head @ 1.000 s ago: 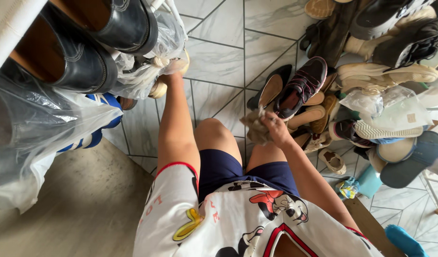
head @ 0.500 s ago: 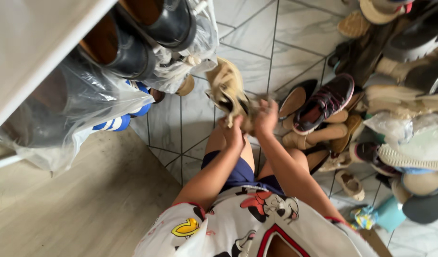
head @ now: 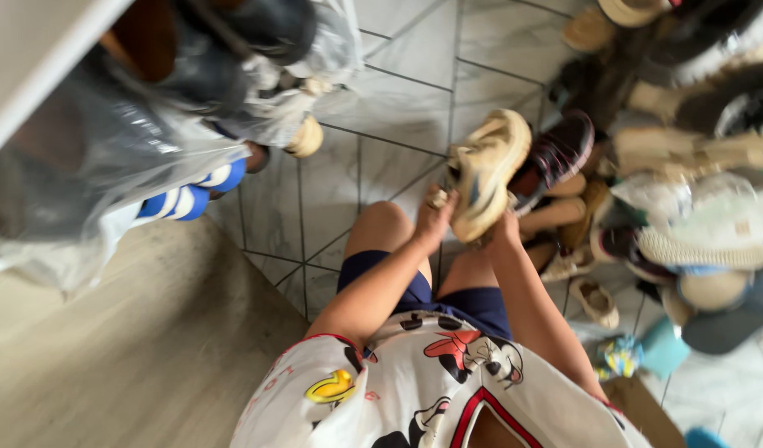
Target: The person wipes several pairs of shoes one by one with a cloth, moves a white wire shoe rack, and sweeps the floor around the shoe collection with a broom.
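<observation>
At centre frame, slightly right, a beige sneaker (head: 487, 172) is being held up above the tiled floor (head: 398, 91), clear of the shoe pile (head: 688, 166) at right. Its long axis is running diagonally, toe toward the upper right, heel toward the lower left, sole turned toward the camera. The left hand (head: 435, 217) is being closed on the heel end from the left; the right hand (head: 504, 228) is being pressed in from below, just beside it, its fingers hidden behind the shoe. Both grips are being kept clamped on the sneaker, at about equal reach. Bagged boots (head: 232, 58) are being stored at upper left.
</observation>
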